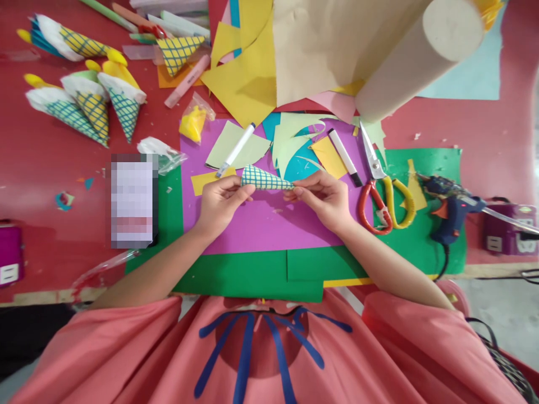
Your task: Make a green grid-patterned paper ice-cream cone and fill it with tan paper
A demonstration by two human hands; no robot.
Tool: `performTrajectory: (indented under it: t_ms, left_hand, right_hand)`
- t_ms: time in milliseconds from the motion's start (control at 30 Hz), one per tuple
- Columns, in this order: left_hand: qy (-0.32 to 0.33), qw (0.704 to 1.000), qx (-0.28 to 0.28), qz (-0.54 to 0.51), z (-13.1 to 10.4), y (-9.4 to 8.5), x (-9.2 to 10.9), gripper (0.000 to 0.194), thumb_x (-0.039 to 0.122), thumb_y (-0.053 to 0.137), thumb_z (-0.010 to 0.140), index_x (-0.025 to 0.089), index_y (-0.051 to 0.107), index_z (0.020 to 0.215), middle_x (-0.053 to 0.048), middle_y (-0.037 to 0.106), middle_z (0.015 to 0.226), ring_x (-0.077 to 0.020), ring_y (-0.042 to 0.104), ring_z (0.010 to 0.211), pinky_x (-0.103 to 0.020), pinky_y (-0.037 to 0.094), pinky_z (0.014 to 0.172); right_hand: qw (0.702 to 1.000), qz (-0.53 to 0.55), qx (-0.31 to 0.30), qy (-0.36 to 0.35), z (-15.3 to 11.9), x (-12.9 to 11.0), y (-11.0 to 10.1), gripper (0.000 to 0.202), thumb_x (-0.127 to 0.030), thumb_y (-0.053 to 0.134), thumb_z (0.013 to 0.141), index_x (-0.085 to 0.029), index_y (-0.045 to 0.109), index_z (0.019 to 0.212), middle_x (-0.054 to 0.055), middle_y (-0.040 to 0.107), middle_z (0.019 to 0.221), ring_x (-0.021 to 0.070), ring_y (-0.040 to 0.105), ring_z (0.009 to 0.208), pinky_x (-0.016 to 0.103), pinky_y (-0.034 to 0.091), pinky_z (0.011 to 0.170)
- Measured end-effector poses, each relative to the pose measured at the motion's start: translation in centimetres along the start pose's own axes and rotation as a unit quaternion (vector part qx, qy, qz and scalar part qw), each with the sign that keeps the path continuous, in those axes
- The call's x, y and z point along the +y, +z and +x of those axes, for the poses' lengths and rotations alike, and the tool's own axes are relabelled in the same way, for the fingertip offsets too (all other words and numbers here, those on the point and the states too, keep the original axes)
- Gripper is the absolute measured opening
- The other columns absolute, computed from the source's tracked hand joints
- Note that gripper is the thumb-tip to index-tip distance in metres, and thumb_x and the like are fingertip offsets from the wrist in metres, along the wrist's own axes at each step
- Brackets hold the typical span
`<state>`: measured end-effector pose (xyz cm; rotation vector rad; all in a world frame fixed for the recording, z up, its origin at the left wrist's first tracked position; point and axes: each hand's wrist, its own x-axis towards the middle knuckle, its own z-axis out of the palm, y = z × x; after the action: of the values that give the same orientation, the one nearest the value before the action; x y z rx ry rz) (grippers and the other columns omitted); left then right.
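Note:
Between my two hands is a small paper cone [265, 179], pale with a blue-green crisscross grid, lying sideways above the purple sheet [252, 227]. My left hand [222, 203] pinches its wide end, and my right hand [323, 197] grips the pointed tip. Just beyond the left fingers lies a white marker [236, 149] on a pale green paper piece [219, 145]. Past my right hand, another white marker with a dark cap [345, 157] rests beside a yellow-orange paper piece [329, 157]. Scissors [376, 168] with red and yellow handles lie to the right.
A blue glue gun [457, 216] sits at right on green sheets [421, 247]. A phone [132, 202] lies at left. Several finished cones [86, 106] occupy the far left. A thick white roll [404, 67] and yellow paper [248, 84] lie at the back.

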<state>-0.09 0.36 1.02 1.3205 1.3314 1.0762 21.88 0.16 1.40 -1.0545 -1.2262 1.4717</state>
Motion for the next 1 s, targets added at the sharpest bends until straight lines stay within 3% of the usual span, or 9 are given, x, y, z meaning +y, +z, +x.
performTrajectory:
  t_ms: [233, 333, 400, 467, 533, 600, 667, 867, 1000]
  left_hand:
    - [0.039, 0.998, 0.038, 0.006, 0.0, -0.2, -0.2, 0.029, 0.048, 0.065, 0.081, 0.02, 0.064, 0.073, 0.003, 0.06, 0.061, -0.0061, 0.044, 0.043, -0.021, 0.041, 0.045]
    - [0.129, 0.985, 0.109, -0.036, 0.3, -0.2, -0.5, 0.024, 0.047, 0.066, 0.082, 0.024, 0.066, 0.089, -0.001, 0.063, 0.081, -0.01, 0.058, 0.065, -0.022, 0.049, 0.061]
    - [0.157, 0.98, 0.106, -0.055, 0.6, -0.4, -0.5, 0.025, 0.047, 0.066, 0.081, 0.026, 0.067, 0.096, -0.003, 0.063, 0.099, -0.0136, 0.062, 0.088, -0.025, 0.052, 0.08]
    - [0.122, 0.99, 0.02, -0.065, 0.7, -0.6, -0.4, 0.029, 0.049, 0.062, 0.083, 0.026, 0.067, 0.101, -0.005, 0.063, 0.109, -0.0164, 0.063, 0.096, -0.029, 0.052, 0.088]
    - [0.044, 0.988, -0.131, -0.067, 0.6, -0.9, 0.0, 0.034, 0.051, 0.057, 0.087, 0.025, 0.067, 0.106, -0.007, 0.067, 0.11, -0.0189, 0.066, 0.097, -0.032, 0.053, 0.088]
    - [-0.037, 0.956, -0.284, -0.066, 0.6, -1.2, 0.4, 0.037, 0.048, 0.057, 0.087, 0.023, 0.066, 0.113, -0.009, 0.069, 0.112, -0.022, 0.067, 0.102, -0.033, 0.054, 0.089]
    - [-0.096, 0.92, -0.37, -0.082, 0.5, -1.4, 0.8, 0.038, 0.042, 0.061, 0.085, 0.023, 0.065, 0.118, -0.01, 0.068, 0.119, -0.0243, 0.066, 0.109, -0.034, 0.054, 0.092]
    - [-0.185, 0.864, -0.443, -0.154, 0.1, -0.7, 1.5, 0.041, 0.026, 0.066, 0.082, 0.024, 0.061, 0.123, -0.011, 0.069, 0.117, -0.0243, 0.069, 0.104, -0.034, 0.057, 0.085]
    - [-0.206, 0.865, -0.424, -0.175, -0.7, 0.3, 1.7, 0.036, 0.028, 0.067, 0.08, 0.022, 0.06, 0.115, -0.011, 0.072, 0.108, -0.0229, 0.073, 0.089, -0.031, 0.059, 0.073]
  right_hand:
    - [0.999, 0.043, 0.003, 0.024, 0.5, -0.3, -0.3, 0.024, -0.035, 0.075, 0.077, -0.016, 0.061, 0.084, 0.002, 0.076, 0.074, 0.0155, 0.075, 0.071, 0.026, 0.064, 0.065]
    - [0.997, 0.062, -0.013, 0.045, 0.8, -0.5, -0.6, 0.025, -0.034, 0.077, 0.075, -0.016, 0.061, 0.082, 0.002, 0.076, 0.071, 0.0151, 0.075, 0.067, 0.024, 0.063, 0.061]
    - [0.994, 0.075, -0.041, 0.065, 0.9, -0.6, -0.8, 0.026, -0.034, 0.078, 0.074, -0.015, 0.061, 0.08, 0.002, 0.076, 0.07, 0.0144, 0.074, 0.066, 0.023, 0.063, 0.061]
    - [0.989, 0.088, -0.081, 0.085, 0.9, -0.6, -1.0, 0.026, -0.033, 0.078, 0.073, -0.014, 0.062, 0.081, 0.002, 0.076, 0.07, 0.0141, 0.074, 0.065, 0.023, 0.063, 0.061]
    - [0.982, 0.096, -0.126, 0.101, 0.9, -0.7, -1.1, 0.025, -0.031, 0.078, 0.074, -0.013, 0.063, 0.082, 0.003, 0.075, 0.07, 0.0143, 0.074, 0.066, 0.023, 0.062, 0.061]
    - [0.976, 0.098, -0.162, 0.108, 0.9, -0.7, -1.2, 0.023, -0.029, 0.076, 0.077, -0.012, 0.063, 0.083, 0.004, 0.075, 0.069, 0.0141, 0.074, 0.065, 0.023, 0.062, 0.061]
    - [0.973, 0.095, -0.182, 0.104, 0.9, -0.8, -1.4, 0.021, -0.028, 0.074, 0.079, -0.011, 0.063, 0.084, 0.005, 0.075, 0.07, 0.0127, 0.073, 0.063, 0.022, 0.061, 0.059]
    - [0.976, 0.048, -0.197, 0.085, 0.9, -0.6, -1.5, 0.018, -0.026, 0.073, 0.08, -0.012, 0.065, 0.087, 0.0, 0.07, 0.066, 0.0067, 0.064, 0.054, 0.015, 0.053, 0.05]
    - [0.976, 0.013, -0.203, 0.079, 0.8, -0.5, -1.4, 0.018, -0.029, 0.072, 0.081, -0.014, 0.065, 0.088, 0.0, 0.068, 0.069, 0.0066, 0.062, 0.055, 0.015, 0.051, 0.049]
